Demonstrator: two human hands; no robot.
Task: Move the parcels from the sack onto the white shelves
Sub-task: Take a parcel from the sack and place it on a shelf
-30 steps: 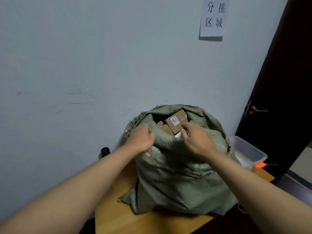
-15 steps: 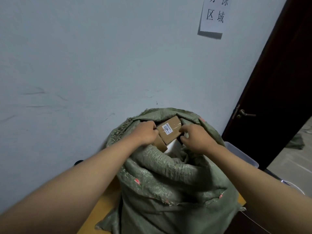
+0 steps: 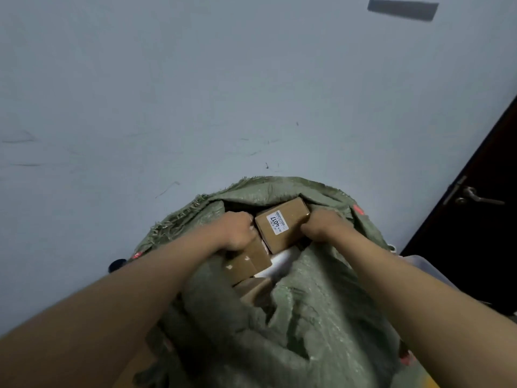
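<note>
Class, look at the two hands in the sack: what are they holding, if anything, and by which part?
Both grip the labelled brown parcel by opposite ends: left hand on its left end, right hand on its right.

Wall paper (image 3: pixel 402 7) cut off above

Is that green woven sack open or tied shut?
Open: the green woven sack gapes at its top, showing the labelled brown cardboard parcel and others inside.

A wooden table (image 3: pixel 137 365) is carrying the green woven sack (image 3: pixel 293 331), which is covering most of it. Only a small piece of tabletop is showing below.
</note>
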